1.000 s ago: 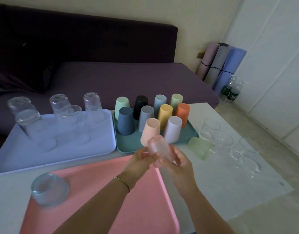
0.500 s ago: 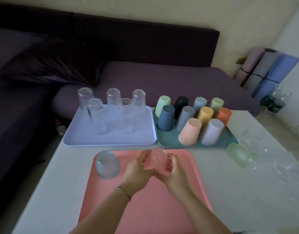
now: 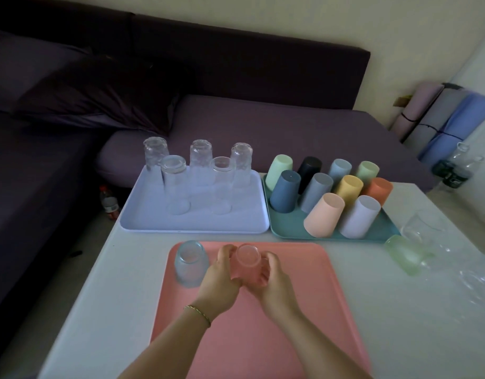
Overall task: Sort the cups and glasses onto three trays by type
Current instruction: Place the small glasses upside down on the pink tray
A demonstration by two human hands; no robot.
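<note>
So far, sorting looks more than half done. Far left, the lavender tray point(image 3: 142, 222) carries five tall clear glasses point(image 3: 175, 184), all inverted, with bare floor along its near side. Next to it, edges nearly touching, the teal tray point(image 3: 287, 231) holds ten coloured plastic cups point(image 3: 323, 214), mouth down and packed close; little room left there except the near left corner.

Near centre, the pink tray point(image 3: 318, 310) has one bluish frosted tumbler point(image 3: 190, 263) inverted at its far left corner. Just beside it, the left hand point(image 3: 218, 277) and right hand point(image 3: 275, 285) are both wrapped around a pinkish frosted tumbler point(image 3: 248, 265), base up; its rim is hidden by the fingers, so contact with the tray cannot be confirmed. Judged step: setting it down next to the bluish one.

Remaining, to the right on the table point(image 3: 400, 324): a green frosted tumbler point(image 3: 405, 254) lying on its side, and several clear glasses point(image 3: 424, 228), blurred, count uncertain, extending to the frame edge.

Clearance: the pink tray is mostly bare to the right of and nearer than the hands. The lavender tray sits close to the table's left edge, sofa point(image 3: 263, 132) just behind both far trays.
</note>
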